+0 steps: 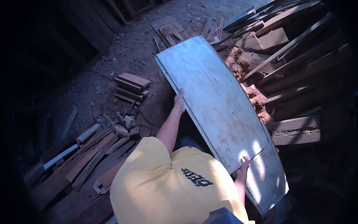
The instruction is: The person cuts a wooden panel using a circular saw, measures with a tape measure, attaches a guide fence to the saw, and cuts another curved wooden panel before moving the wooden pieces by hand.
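Observation:
A long, wide pale board [212,97] stretches diagonally before me, its surface scuffed and stained with brown. At its near right end, a second pale board [271,179] shows beyond the first one's end; whether it lies beneath cannot be told for sure. My left hand [179,101] grips the left long edge of the upper board, thumb on top and fingers hidden under it. Close to the upper board's near end, my right hand [243,166] is closed on the edge, with its thumb up and most fingers out of sight. Sunlight patches fall around that hand.
A small stack of brown planks [130,87] sits on the dirt floor [126,48] to the left. Below it are wooden blocks [125,125] and a pile of long boards [89,156]. Timber beams [294,67] and reddish shavings [257,99] lie along the right.

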A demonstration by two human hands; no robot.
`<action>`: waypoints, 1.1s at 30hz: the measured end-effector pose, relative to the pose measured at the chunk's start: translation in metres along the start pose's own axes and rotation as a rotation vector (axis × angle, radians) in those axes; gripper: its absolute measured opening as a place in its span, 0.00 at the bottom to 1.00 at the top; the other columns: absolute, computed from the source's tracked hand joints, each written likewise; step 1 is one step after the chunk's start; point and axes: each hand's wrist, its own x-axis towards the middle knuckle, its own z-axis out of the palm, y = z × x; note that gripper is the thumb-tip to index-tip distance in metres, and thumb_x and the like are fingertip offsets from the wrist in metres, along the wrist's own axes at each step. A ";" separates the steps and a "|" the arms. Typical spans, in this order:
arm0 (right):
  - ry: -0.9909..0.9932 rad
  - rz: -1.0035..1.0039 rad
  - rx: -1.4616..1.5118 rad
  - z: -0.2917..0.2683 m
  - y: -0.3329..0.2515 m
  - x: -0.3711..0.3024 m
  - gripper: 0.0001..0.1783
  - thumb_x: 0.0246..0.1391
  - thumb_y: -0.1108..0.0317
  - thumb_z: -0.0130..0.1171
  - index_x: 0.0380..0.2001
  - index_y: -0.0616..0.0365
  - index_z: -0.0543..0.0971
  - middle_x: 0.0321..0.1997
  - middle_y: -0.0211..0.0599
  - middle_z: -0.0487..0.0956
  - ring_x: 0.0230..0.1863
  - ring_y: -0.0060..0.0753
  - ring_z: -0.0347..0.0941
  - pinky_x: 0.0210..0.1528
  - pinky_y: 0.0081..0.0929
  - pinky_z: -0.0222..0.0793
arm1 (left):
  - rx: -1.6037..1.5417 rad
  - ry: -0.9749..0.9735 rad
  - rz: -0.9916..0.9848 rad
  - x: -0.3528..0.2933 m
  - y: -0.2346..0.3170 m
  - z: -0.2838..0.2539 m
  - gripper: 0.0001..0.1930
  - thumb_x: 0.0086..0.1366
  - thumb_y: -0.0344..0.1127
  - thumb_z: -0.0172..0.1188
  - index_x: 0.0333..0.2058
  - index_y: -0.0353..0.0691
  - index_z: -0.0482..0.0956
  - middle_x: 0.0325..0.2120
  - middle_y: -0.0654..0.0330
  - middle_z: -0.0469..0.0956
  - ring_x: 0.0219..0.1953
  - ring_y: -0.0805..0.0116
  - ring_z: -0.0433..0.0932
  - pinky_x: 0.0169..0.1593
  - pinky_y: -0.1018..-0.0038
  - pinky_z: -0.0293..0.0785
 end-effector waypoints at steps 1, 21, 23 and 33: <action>-0.042 0.028 0.051 0.002 -0.002 -0.007 0.64 0.39 0.52 0.69 0.72 0.61 0.43 0.72 0.61 0.59 0.71 0.56 0.63 0.67 0.65 0.60 | -0.003 0.024 -0.012 0.003 0.003 0.002 0.36 0.72 0.58 0.60 0.65 0.34 0.66 0.61 0.49 0.75 0.61 0.53 0.76 0.64 0.52 0.73; -0.325 -0.011 0.040 -0.049 0.081 -0.008 0.46 0.64 0.42 0.62 0.71 0.65 0.61 0.71 0.49 0.70 0.71 0.45 0.66 0.71 0.44 0.62 | 0.161 -0.009 0.145 -0.041 0.039 -0.026 0.34 0.74 0.56 0.59 0.66 0.35 0.67 0.60 0.53 0.75 0.62 0.58 0.74 0.65 0.60 0.70; -0.390 -0.014 0.082 -0.058 0.070 -0.024 0.42 0.67 0.44 0.59 0.70 0.67 0.65 0.68 0.48 0.74 0.70 0.43 0.69 0.70 0.40 0.64 | 0.199 0.013 0.259 -0.062 0.040 -0.030 0.32 0.75 0.55 0.58 0.64 0.36 0.69 0.59 0.53 0.76 0.60 0.61 0.75 0.64 0.64 0.69; -0.531 0.019 0.088 -0.120 -0.044 -0.101 0.33 0.69 0.53 0.56 0.68 0.65 0.68 0.63 0.45 0.79 0.56 0.40 0.81 0.59 0.37 0.77 | 0.958 0.131 0.548 -0.181 0.149 0.118 0.32 0.75 0.59 0.50 0.44 0.27 0.78 0.45 0.31 0.80 0.52 0.30 0.77 0.55 0.49 0.72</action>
